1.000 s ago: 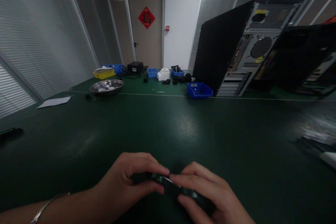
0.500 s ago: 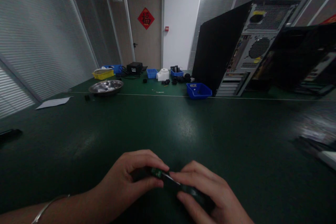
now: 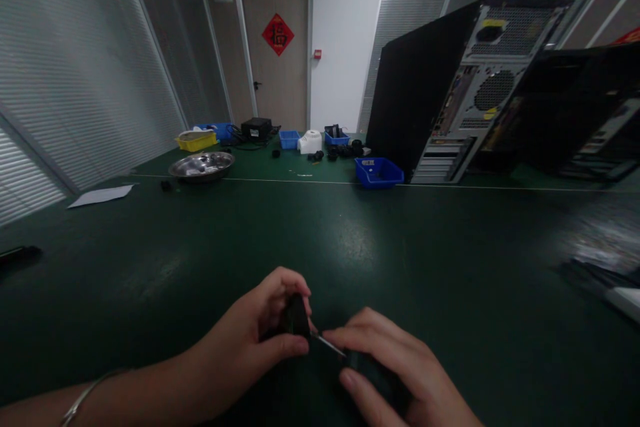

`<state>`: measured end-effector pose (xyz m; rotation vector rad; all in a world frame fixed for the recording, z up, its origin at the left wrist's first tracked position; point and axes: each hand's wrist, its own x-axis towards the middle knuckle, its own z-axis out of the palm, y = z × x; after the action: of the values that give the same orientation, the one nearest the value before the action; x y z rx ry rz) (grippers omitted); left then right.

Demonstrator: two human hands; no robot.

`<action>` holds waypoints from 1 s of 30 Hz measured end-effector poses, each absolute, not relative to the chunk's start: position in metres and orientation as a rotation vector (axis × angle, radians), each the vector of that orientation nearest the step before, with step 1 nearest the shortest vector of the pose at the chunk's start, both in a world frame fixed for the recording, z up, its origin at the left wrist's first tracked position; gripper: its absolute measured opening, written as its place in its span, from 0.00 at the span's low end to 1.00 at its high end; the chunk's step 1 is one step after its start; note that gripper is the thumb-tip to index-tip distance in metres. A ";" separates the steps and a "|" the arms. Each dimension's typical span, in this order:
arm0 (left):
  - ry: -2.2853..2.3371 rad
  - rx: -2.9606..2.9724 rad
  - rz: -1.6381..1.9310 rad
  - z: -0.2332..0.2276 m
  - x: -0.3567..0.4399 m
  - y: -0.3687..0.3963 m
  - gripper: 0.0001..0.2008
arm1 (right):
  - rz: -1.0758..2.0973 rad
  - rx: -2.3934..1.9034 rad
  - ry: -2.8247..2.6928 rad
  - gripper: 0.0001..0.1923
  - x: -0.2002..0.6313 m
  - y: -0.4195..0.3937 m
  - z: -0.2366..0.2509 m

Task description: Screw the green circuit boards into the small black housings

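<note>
Near the front of the green table, my left hand (image 3: 267,323) is closed around a small dark part (image 3: 299,315). A dark face of that part is turned up toward me; its exact kind I cannot make out. In my right hand (image 3: 395,360) lies a screwdriver (image 3: 330,344), gripped by its dark handle, with the thin metal shaft pointing left. The shaft's tip meets or nearly meets the lower right edge of the small part. Most of the handle is hidden under my right fingers.
A blue bin (image 3: 379,173) and a black computer case (image 3: 430,87) stand at the back right. Back left are a metal dish (image 3: 201,167), a yellow tray (image 3: 197,141) and a paper sheet (image 3: 101,195). Clear plastic bags (image 3: 605,240) lie at the right edge.
My left hand has turned the small part, so a dark face shows where a green circuit board showed before. Its fingers have lifted slightly. My right hand with the screwdriver has barely moved.
</note>
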<state>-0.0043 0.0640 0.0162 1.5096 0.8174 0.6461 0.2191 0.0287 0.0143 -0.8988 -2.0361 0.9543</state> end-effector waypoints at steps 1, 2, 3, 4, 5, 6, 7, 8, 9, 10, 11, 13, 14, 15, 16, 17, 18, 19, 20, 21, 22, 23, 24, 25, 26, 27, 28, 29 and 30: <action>0.791 1.449 0.649 0.016 -0.004 0.064 0.17 | 0.965 -0.895 -2.032 0.16 0.219 0.029 0.015; 0.772 1.413 0.652 0.016 -0.003 0.063 0.18 | 0.976 -0.894 -2.031 0.16 0.218 0.030 0.016; 0.760 1.405 0.650 0.016 -0.003 0.063 0.18 | 0.984 -0.889 -2.034 0.16 0.217 0.030 0.016; 0.759 1.412 0.636 0.016 -0.003 0.062 0.17 | 0.992 -0.886 -2.036 0.15 0.217 0.030 0.017; 0.763 1.430 0.614 0.016 -0.003 0.062 0.17 | 0.992 -0.890 -2.036 0.15 0.216 0.030 0.017; 0.769 1.461 0.599 0.017 -0.003 0.062 0.16 | 0.988 -0.904 -2.036 0.15 0.216 0.030 0.017; 0.774 1.509 0.600 0.017 -0.004 0.062 0.16 | 0.980 -0.931 -2.032 0.16 0.216 0.029 0.017; 0.779 1.570 0.613 0.018 -0.005 0.062 0.16 | 0.968 -0.960 -2.028 0.16 0.217 0.029 0.017; 0.781 1.637 0.636 0.019 -0.005 0.062 0.16 | 0.957 -0.988 -2.022 0.17 0.217 0.029 0.017; 0.781 1.700 0.662 0.020 -0.006 0.062 0.15 | 0.953 -1.011 -2.020 0.17 0.218 0.029 0.017; 0.789 1.749 0.679 0.021 -0.007 0.062 0.15 | 0.955 -1.022 -2.021 0.17 0.218 0.029 0.016; 0.819 1.796 0.684 0.023 -0.007 0.061 0.16 | 0.967 -1.019 -2.023 0.17 0.219 0.029 0.015; 0.835 1.804 0.686 0.024 -0.007 0.061 0.16 | 0.971 -1.020 -2.026 0.17 0.219 0.030 0.014; 0.846 1.813 0.696 0.025 -0.007 0.061 0.15 | 0.971 -1.023 -2.027 0.17 0.218 0.030 0.014; 0.847 1.827 0.710 0.026 -0.006 0.061 0.14 | 0.966 -1.027 -2.028 0.17 0.218 0.030 0.013; 0.838 1.846 0.726 0.026 -0.006 0.062 0.13 | 0.957 -1.035 -2.029 0.17 0.218 0.030 0.013; 0.823 1.868 0.740 0.026 -0.006 0.062 0.13 | 0.953 -1.036 -2.032 0.16 0.217 0.030 0.013; 0.809 1.890 0.753 0.026 -0.006 0.063 0.12 | 0.944 -1.042 -2.037 0.16 0.217 0.029 0.014; 0.799 1.909 0.763 0.025 -0.006 0.064 0.12 | 0.946 -1.039 -2.063 0.16 0.217 0.029 0.014; 0.792 1.930 0.768 0.024 -0.007 0.065 0.12 | 0.951 -1.045 -2.065 0.16 0.217 0.029 0.015; 0.792 1.949 0.768 0.023 -0.007 0.065 0.12 | 0.941 -1.040 -2.077 0.16 0.217 0.029 0.015; 0.801 1.965 0.762 0.023 -0.008 0.066 0.12 | 0.941 -1.041 -2.084 0.17 0.217 0.029 0.015; 0.811 1.980 0.753 0.022 -0.009 0.066 0.12 | 0.938 -1.037 -2.088 0.17 0.218 0.029 0.015; 0.821 1.992 0.741 0.022 -0.009 0.066 0.12 | 0.938 -1.033 -2.092 0.17 0.218 0.029 0.015; 0.832 1.997 0.727 0.022 -0.009 0.066 0.12 | 0.942 -1.028 -2.096 0.17 0.218 0.030 0.015; 0.841 1.995 0.720 0.022 -0.009 0.066 0.12 | 0.944 -1.023 -2.097 0.16 0.218 0.030 0.015; 0.847 1.984 0.718 0.023 -0.009 0.066 0.12 | 0.946 -1.018 -2.094 0.16 0.219 0.030 0.014; 0.845 1.968 0.719 0.023 -0.009 0.066 0.11 | 0.948 -1.011 -2.089 0.16 0.219 0.030 0.014; 0.841 1.944 0.726 0.023 -0.009 0.066 0.11 | 0.955 -1.000 -2.084 0.16 0.219 0.031 0.014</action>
<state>-0.0085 0.0663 0.0227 1.9437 0.8407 0.7257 0.2187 0.0306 0.0141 -1.0003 -2.0836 0.9547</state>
